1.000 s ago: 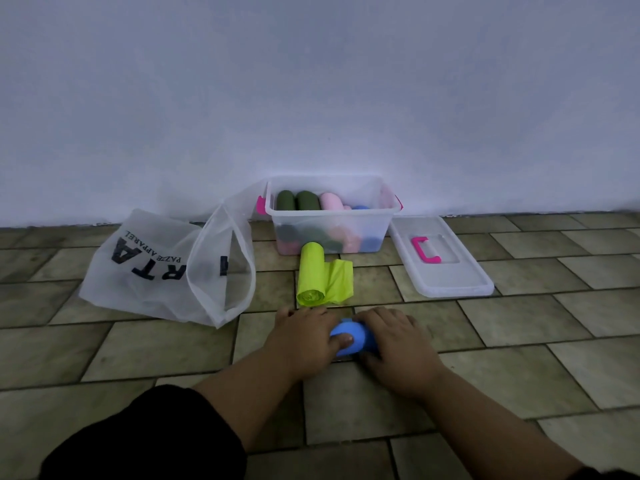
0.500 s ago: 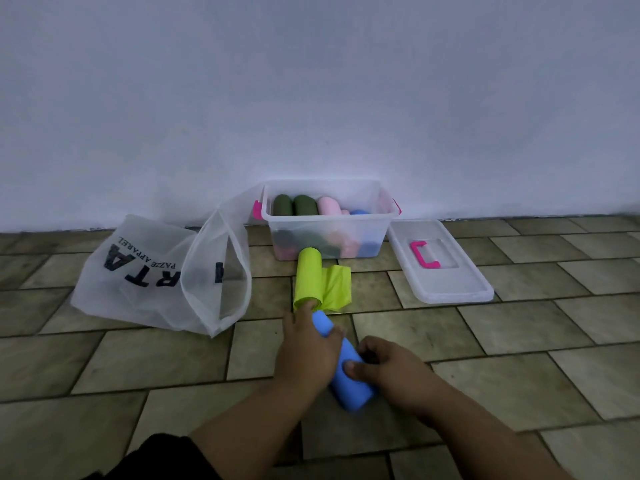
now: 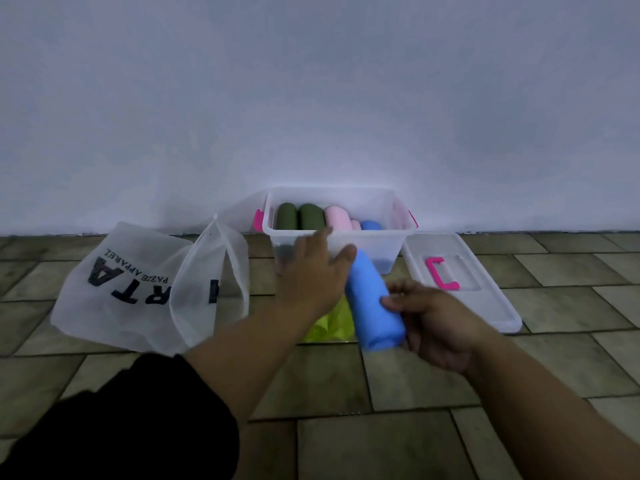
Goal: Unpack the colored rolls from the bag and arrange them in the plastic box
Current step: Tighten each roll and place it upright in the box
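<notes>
Far to the left of the hands, a white translucent bag (image 3: 138, 285) printed with black letters lay slumped on the tiled floor (image 3: 381, 445), its mouth open toward the box. The left hand (image 3: 313, 271) was spread wide, fingers (image 3: 323, 233) reaching over the near wall of the clear plastic box (image 3: 374, 244), thumb resting against the upper end of a blue roll (image 3: 372, 299); it clasped nothing fully. Beyond that hand, inside the box, lay two dark green rolls (image 3: 299, 216), a pink roll (image 3: 335, 218) and another blue roll (image 3: 370, 225) side by side. Below the hands, a yellow-green roll (image 3: 329, 323) lay on the floor, mostly hidden. The right hand (image 3: 436, 320) curled around the lower part of the blue roll, gripping it tilted in the air just in front of the box. To the right of the hands, the clear lid (image 3: 485, 306) with a pink handle (image 3: 441, 273) lay flat beside the box.
</notes>
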The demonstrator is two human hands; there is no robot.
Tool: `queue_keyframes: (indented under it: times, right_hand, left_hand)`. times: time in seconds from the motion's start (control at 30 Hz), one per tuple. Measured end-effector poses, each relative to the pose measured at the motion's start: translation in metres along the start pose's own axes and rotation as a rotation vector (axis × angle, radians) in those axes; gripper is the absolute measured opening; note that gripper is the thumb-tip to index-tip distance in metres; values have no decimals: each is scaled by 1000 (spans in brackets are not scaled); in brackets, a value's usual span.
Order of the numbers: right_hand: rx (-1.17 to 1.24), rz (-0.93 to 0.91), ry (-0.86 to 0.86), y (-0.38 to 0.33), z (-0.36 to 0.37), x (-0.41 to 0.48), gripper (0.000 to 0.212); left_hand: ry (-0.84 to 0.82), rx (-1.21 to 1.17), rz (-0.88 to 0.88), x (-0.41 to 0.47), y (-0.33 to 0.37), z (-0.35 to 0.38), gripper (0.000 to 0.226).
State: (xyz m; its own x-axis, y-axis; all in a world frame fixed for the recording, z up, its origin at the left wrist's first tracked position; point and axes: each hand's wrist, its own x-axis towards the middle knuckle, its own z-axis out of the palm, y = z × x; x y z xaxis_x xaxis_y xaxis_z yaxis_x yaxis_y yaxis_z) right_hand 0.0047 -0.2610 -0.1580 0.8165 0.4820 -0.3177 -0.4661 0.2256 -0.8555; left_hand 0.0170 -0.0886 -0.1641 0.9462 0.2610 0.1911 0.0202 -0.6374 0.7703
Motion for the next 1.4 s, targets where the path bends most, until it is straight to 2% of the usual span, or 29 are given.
queue_keyframes:
  times: [0.07,0.1,0.17,0.23,0.3,0.37,0.43,0.53,0.63,0.7,0.77,0.83,0.93,0.97,1.0,1.07,1.17,1.23,1.33,1.4]
  right_hand:
    - [-73,-88,72,-32,3,20,18]
    - [-120,-137,125,-49,4,32,8]
    - [-251,-231,286,-80,4,60,8]
    - [-447,-280,447,-106,-4,98,24]
    - [-740,-209,540,-117,-5,129,48]
    - [-1066,-99,539,-116,2,152,55]
    - [-1410,11,475,-108,14,166,51]
    - [-1632,129,350,-104,25,178,46]
    - [-1719,249,328,-101,21,187,53]
    - [-1766,256,303,-99,18,189,52]
    - [-1770,188,331,-96,17,187,48]
    - [-1741,20,445,-91,10,189,44]
    - [-1384,-547,736,-72,12,172,27]
    - [-1284,-702,764,-60,18,161,19]
    - [-1244,-780,757,-45,26,147,11]
    - [-1277,-710,654,-5,40,122,8]
    - [-1555,-401,476,53,52,101,41]
    - [-1693,-277,414,70,54,96,58]
    - [-1742,-300,301,67,47,86,55]
    - [-1805,-286,149,61,37,74,51]
  left_hand:
    - [79,255,67,37,-4,-10,73]
    - [65,370,44,55,-7,-13,76]
    - [-38,500,-81,84,-12,-16,78]
    - [-142,576,-148,99,-17,-13,77]
    - [-171,635,-145,103,-22,-7,73]
    - [-162,650,-137,104,-26,-3,71]
    - [-147,667,-117,102,-27,-2,71]
    - [-146,669,-96,103,-29,-3,72]
    - [-148,692,-103,104,-30,-2,71]
    - [-150,701,-111,104,-29,-2,71]
    - [-158,700,-113,103,-28,-3,70]
    - [-166,686,-112,103,-27,-4,68]
    - [-188,658,-128,103,-27,-6,67]
    - [-194,650,-136,104,-26,-7,67]
    - [-200,633,-144,105,-24,-8,67]
    - [-209,562,-161,104,-20,-14,64]
    - [-152,423,-119,101,-23,-20,52]
    - [-54,306,-19,89,-27,-22,44]
    - [27,57,121,55,-23,-28,36]
    - [-58,-5,104,32,-25,-31,29]
